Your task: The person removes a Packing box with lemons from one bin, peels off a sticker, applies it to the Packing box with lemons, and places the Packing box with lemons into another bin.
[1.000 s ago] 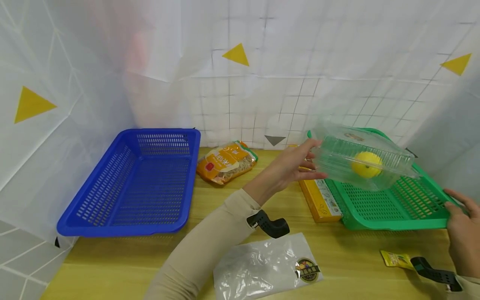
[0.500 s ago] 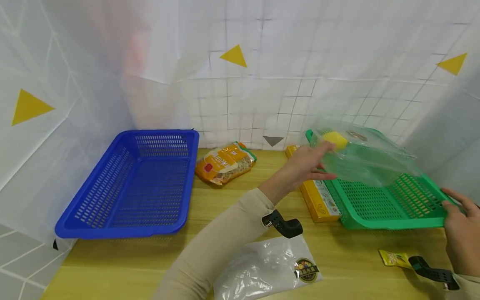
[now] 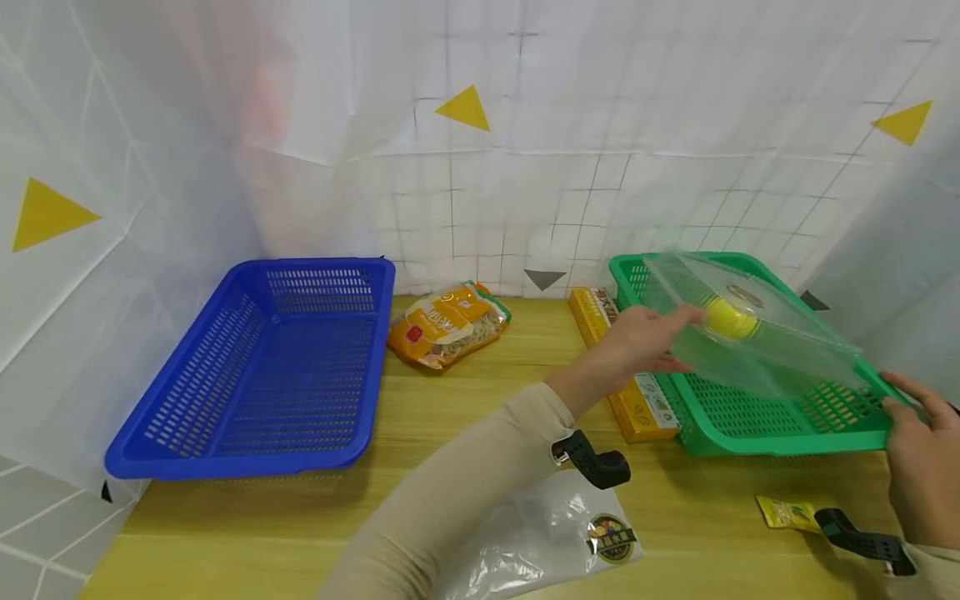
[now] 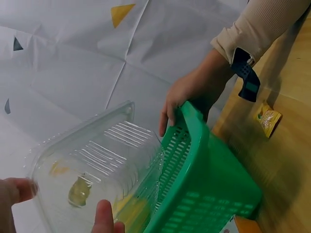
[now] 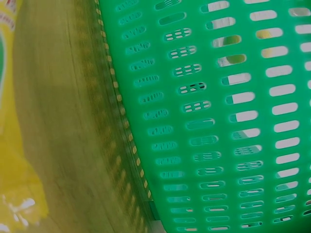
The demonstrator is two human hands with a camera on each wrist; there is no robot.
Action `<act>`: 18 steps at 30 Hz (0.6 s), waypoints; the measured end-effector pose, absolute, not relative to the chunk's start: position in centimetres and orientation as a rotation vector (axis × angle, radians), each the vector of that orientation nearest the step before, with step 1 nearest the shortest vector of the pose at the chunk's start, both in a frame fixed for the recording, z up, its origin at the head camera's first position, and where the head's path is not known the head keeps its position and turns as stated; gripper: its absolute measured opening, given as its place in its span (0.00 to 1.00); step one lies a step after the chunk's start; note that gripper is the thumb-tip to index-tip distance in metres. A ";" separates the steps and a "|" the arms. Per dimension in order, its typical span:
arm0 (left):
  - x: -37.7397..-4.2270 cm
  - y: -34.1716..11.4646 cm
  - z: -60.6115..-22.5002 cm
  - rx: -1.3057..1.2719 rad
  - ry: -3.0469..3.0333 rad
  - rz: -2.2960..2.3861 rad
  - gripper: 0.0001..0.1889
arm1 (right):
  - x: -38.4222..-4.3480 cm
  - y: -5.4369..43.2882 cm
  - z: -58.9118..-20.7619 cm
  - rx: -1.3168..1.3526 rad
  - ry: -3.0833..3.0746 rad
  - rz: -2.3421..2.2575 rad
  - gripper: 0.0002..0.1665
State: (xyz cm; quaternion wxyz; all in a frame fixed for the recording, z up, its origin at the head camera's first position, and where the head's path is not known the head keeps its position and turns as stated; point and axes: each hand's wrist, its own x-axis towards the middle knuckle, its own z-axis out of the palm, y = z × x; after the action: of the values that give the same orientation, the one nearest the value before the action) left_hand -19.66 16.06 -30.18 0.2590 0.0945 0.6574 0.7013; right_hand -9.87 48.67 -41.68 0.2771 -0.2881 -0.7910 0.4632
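Observation:
My left hand (image 3: 645,337) holds a clear plastic clamshell box (image 3: 798,333) by its left end, tilted over the green basket (image 3: 738,437). A round yellow fruit (image 3: 731,318) shows through its wall. In the left wrist view, a fingertip and the thumb (image 4: 103,218) are at the box's edge, beside the basket. My right hand (image 3: 926,467) grips the basket's near right corner, fingers over the rim. The right wrist view is mostly filled by the basket's slotted wall (image 5: 199,141).
A blue basket (image 3: 247,461) stands at the left. An orange snack bag (image 3: 450,325) and a long yellow-orange carton (image 3: 648,421) lie between the baskets. In front are a clear plastic bag (image 3: 540,533) with a round label and a small yellow packet (image 3: 786,512).
My left hand has moved right and slightly down with the box, further over the green basket. The fruit rolled to the box's left end, then back toward its middle. My right hand stays at the corner.

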 end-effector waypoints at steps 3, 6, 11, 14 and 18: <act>-19.4 17.0 -30.3 0.218 1.769 1.897 0.18 | -9.9 48.6 -41.4 -0.792 -2.114 1.261 0.29; -19.4 17.8 -30.4 0.171 1.784 1.892 0.18 | -9.9 48.4 -41.2 -0.826 -2.095 1.273 0.29; -19.3 18.5 -30.3 0.149 1.890 1.838 0.24 | -10.0 47.8 -40.8 -0.871 -2.059 1.265 0.28; -19.3 18.8 -30.2 0.180 1.948 1.794 0.33 | -10.0 47.8 -40.6 -0.868 -2.051 1.269 0.27; -19.2 19.5 -30.1 0.225 2.049 1.711 0.30 | -10.0 47.9 -40.6 -0.881 -2.032 1.280 0.27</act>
State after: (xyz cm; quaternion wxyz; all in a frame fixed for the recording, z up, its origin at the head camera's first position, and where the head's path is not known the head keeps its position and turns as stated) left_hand -19.19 19.50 -30.08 0.2291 0.0816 0.7445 0.6218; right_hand -10.00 47.92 -40.62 0.2877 -0.3297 -0.7609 0.4791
